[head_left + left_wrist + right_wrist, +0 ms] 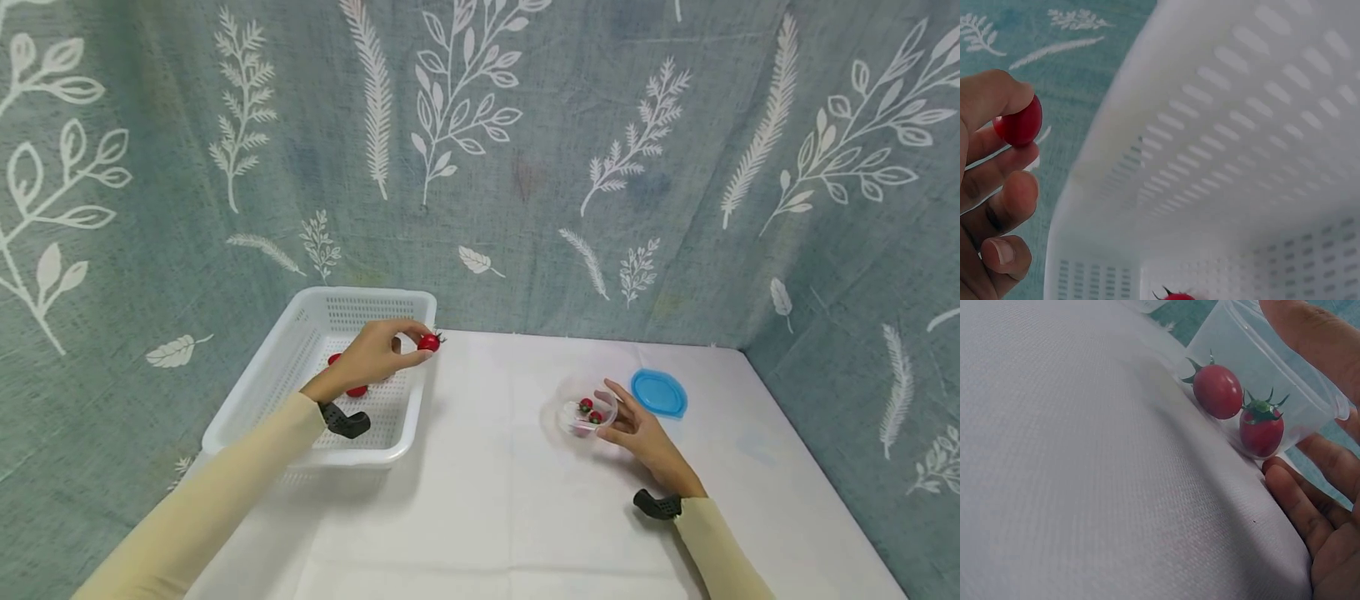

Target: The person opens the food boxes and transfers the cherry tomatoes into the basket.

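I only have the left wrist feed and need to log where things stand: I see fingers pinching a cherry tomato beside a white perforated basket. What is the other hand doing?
Observer: The right hand cups a small clear container standing on the white table, well to the right of the basket.
Operator: Anything in that container?
Observer: Two cherry tomatoes with green stems, side by side on its bottom.
Operator: Does it have a lid?
Observer: A blue lid lies flat on the table just beyond the container, not on it.
Operator: Where is my tomato relative to the basket?
Observer: The left hand holds the pinched tomato above the basket's far right corner.
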### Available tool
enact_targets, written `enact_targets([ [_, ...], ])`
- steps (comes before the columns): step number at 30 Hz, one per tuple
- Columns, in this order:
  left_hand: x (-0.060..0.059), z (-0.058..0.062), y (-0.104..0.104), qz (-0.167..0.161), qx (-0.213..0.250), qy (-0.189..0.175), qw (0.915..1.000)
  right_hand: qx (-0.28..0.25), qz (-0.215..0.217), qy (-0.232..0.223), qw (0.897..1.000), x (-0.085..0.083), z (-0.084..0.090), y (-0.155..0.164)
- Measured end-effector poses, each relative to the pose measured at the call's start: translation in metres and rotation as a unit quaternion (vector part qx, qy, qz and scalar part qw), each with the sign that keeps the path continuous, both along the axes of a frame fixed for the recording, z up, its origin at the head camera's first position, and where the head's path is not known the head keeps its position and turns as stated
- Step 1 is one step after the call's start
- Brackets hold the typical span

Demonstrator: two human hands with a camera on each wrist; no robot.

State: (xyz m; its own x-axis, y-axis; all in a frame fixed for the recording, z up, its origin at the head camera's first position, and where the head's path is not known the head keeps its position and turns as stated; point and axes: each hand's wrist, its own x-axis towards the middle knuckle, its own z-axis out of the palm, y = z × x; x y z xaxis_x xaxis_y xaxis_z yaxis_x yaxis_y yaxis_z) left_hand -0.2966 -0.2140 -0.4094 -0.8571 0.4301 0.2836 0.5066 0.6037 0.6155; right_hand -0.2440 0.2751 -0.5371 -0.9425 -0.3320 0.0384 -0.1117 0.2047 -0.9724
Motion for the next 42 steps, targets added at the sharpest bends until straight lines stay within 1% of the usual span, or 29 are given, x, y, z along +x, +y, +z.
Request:
enact_targets([
  [4,0.006,-0.004,-0.012,0.006,0.005,-0.009,0.9999,0.006,-0.006,-0.006,1.000,0.000,-0.001,0.000],
  [9,0.010,-0.010,-0.028,0.017,-0.012,-0.022,0.9995,0.015,-0.014,-0.012,1.000,0.002,-0.002,0.001],
  [11,0.011,-0.012,-0.035,0.022,-0.016,-0.036,0.9990,0.015,-0.011,-0.010,1.000,0.001,-0.001,0.000],
  [13,0.013,-0.013,-0.041,0.025,-0.015,-0.057,0.9979,0.013,-0.009,-0.009,1.000,0.000,-0.001,0.000],
  [16,0.013,-0.015,-0.048,0.023,-0.018,-0.088,0.9957,0.010,-0.010,-0.012,1.000,-0.001,0.000,-0.001],
  [18,0.012,-0.017,-0.053,0.018,-0.028,-0.099,0.9946,0.008,-0.013,-0.012,1.000,-0.002,0.001,-0.001],
  [22,0.009,-0.022,-0.062,0.015,-0.059,-0.101,0.9930,0.004,-0.011,-0.014,1.000,-0.001,0.001,-0.001],
  [27,0.005,-0.028,-0.071,0.012,-0.077,-0.101,0.9918,0.001,-0.008,-0.015,1.000,0.000,0.000,-0.001],
  [32,0.004,-0.028,-0.074,0.006,-0.102,-0.095,0.9902,-0.002,-0.010,-0.017,1.000,0.000,-0.001,0.000],
  [35,0.003,-0.027,-0.076,0.005,-0.113,-0.104,0.9881,-0.004,-0.007,-0.016,1.000,0.000,-0.001,0.000],
  [40,0.003,-0.030,-0.079,-0.002,-0.135,-0.112,0.9845,-0.008,-0.006,-0.014,1.000,0.001,0.001,-0.001],
  [42,0.002,-0.032,-0.080,-0.003,-0.147,-0.109,0.9832,-0.009,-0.009,-0.017,1.000,0.001,0.001,-0.001],
])
